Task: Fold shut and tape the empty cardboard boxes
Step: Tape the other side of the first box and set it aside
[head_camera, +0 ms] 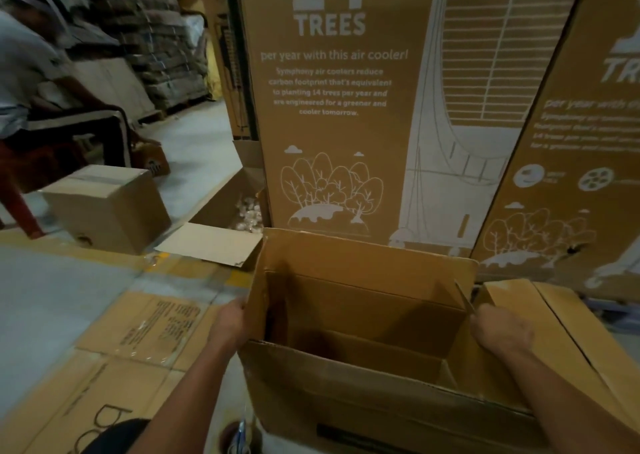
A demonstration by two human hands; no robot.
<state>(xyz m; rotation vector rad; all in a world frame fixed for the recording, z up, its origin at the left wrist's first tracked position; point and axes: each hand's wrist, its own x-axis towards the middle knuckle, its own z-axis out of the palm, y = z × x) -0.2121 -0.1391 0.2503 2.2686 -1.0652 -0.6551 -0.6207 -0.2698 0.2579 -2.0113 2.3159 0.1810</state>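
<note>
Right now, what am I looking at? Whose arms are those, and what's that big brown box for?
A camera worn on a person's head took this single picture, so those bare arms are theirs. The left hand grips the left flap of the open brown cardboard box; the right hand holds its right side. Nothing shows inside the box. Nearby on the floor sits a smaller brown box already taped shut. Behind stand tall brown cartons printed with white trees.
</note>
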